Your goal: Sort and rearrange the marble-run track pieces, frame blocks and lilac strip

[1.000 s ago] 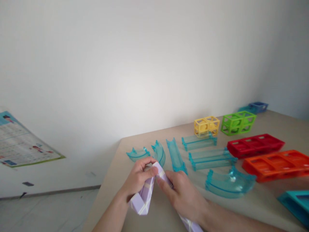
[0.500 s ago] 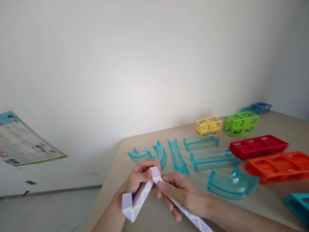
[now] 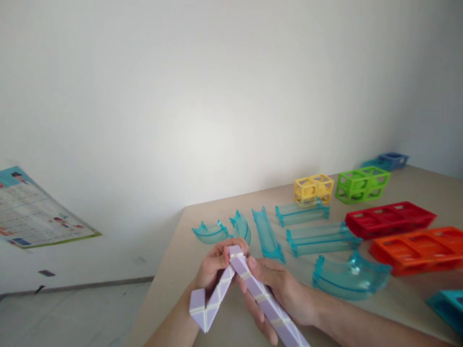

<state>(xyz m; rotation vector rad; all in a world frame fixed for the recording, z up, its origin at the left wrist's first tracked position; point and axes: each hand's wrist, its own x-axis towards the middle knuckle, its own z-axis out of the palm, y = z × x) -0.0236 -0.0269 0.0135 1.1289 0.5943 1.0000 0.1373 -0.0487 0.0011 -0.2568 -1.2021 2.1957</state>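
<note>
Both my hands hold a lilac and white snake cube puzzle [image 3: 263,296], a chain of wedge-shaped segments bent at a sharp peak. My left hand [image 3: 214,264] grips it near that peak, thumb pressed on the side; a shorter section with a hooked end hangs below. Around the long straight section, my right hand [image 3: 280,283] is closed, thumb on its upper edge and fingers underneath. That section runs down to the right and leaves the bottom of the view. Parts of both hands' fingers are hidden behind the puzzle.
On the table [image 3: 170,284] beyond my hands lie several clear blue track pieces [image 3: 266,233]. To the right are a yellow frame block [image 3: 313,189], a green one [image 3: 362,185], a red one [image 3: 390,219], an orange one [image 3: 419,249] and a teal piece [image 3: 448,308]. A poster [image 3: 41,212] hangs on the left wall.
The long section of the snake puzzle has turned, so its broad face now shows. My right thumb has shifted up and to its side. Both hands have moved slightly right.
</note>
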